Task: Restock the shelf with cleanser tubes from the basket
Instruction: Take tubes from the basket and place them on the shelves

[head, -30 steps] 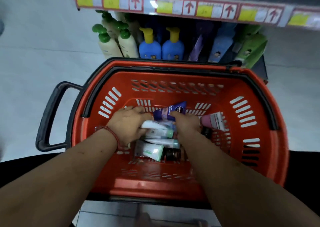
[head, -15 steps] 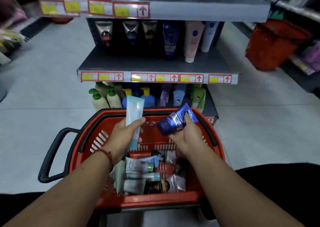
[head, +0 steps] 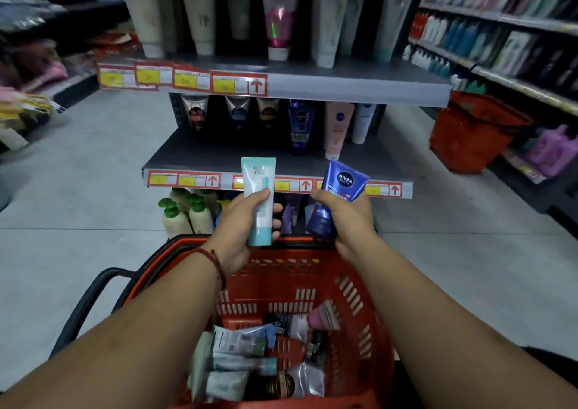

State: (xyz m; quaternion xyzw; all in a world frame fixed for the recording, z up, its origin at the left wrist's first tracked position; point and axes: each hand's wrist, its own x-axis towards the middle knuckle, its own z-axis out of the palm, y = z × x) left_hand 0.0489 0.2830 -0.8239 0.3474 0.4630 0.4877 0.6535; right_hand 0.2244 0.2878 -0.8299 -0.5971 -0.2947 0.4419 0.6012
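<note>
My left hand [head: 242, 221] grips a pale teal and white cleanser tube [head: 259, 186], held upright above the far rim of the red basket [head: 369, 321]. My right hand [head: 347, 218] grips a dark blue cleanser tube [head: 342, 182], tilted with its crimped end up. Both tubes are in front of the grey middle shelf [head: 219, 155], where several tubes stand upside down on their caps. Several more tubes [head: 240, 355] lie in the bottom of the basket.
An upper shelf [head: 344, 86] carries taller tubes. Pump bottles [head: 184, 214] stand on the lowest shelf behind the basket. A second red basket [head: 472, 136] sits on the floor at right, beside long shelves of bottles [head: 506, 42]. The basket's black handle [head: 84, 302] sticks out left.
Both hands have come up out of the basket, each with a tube, and risen toward the middle shelf. My view has tilted up from the basket to the shelves.
</note>
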